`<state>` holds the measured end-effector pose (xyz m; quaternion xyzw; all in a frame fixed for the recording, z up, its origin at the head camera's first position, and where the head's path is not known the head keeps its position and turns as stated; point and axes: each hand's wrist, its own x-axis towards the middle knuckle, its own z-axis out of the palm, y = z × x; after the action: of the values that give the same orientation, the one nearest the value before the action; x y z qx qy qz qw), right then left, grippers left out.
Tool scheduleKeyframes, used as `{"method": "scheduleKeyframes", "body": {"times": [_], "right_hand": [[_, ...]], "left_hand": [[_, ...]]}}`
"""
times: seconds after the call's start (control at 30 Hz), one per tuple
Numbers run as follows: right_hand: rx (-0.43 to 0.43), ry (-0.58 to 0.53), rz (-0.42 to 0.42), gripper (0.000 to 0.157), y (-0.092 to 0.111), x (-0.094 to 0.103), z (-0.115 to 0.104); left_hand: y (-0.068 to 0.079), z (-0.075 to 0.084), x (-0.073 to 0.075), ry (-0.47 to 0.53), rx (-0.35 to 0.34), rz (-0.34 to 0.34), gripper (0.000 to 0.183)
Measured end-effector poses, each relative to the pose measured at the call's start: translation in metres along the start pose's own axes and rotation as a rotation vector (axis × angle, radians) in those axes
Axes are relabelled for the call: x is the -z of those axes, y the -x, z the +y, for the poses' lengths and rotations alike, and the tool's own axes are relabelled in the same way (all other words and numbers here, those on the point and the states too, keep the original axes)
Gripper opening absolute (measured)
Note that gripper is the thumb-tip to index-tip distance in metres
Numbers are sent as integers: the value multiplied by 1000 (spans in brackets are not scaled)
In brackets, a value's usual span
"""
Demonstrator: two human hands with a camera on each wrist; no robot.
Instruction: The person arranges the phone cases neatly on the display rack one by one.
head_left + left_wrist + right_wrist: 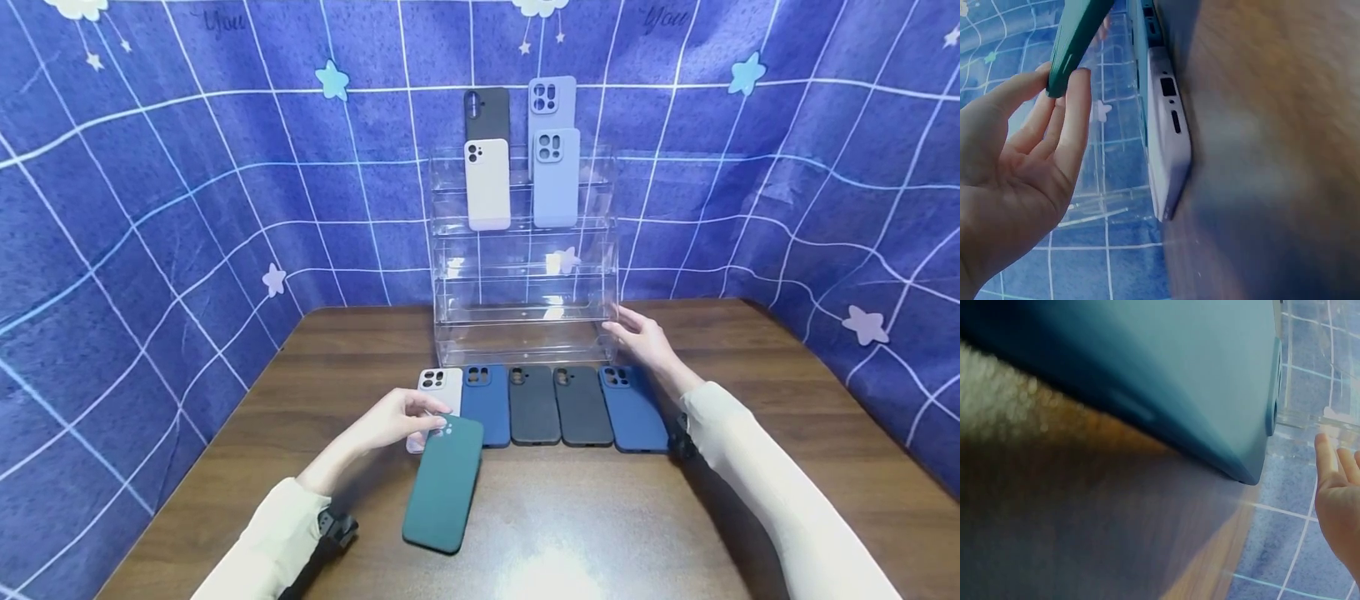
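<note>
Pinched by its camera end, a dark green phone case (444,496) hangs from my left hand (393,423), tilted above the table's near part. The left wrist view shows the thumb and fingers on either side of the case's edge. At the lower right side of a clear tiered display rack (517,313), my right hand (643,340) touches the panel with its fingers fairly straight. Behind the green case lies a pale phone case (450,403), partly covered. Beside it run a blue case (487,417), two dark cases (535,408) and another blue case (636,414).
On the rack's upper tiers stand a dark case (489,117), a white case (488,187) and two light blue cases (557,187). The wooden table (352,342) backs onto a blue gridded cloth (360,192), which also hangs at both sides.
</note>
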<state>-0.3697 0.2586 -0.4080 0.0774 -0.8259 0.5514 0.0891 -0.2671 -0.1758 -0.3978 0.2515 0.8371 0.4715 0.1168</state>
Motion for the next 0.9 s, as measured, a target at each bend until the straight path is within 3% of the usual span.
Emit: {"method": "scheduleKeyframes", "body": {"times": [0.4,0.57,0.8,0.9], "right_hand": [[7,-55,-8,63,-3,0,5],[-13,-92,-31,60,2,1,-5],[-4,-42,-22,56,13,2,-27],[-1,-34,-21,56,16,2,-30]], "left_hand": [[-19,7,-7,107,-69,153,24],[-18,12,-7,80,-86,117,27],[-21,12,-10,-14,-184,-27,42],[-21,16,-13,-50,-197,-29,41]]}}
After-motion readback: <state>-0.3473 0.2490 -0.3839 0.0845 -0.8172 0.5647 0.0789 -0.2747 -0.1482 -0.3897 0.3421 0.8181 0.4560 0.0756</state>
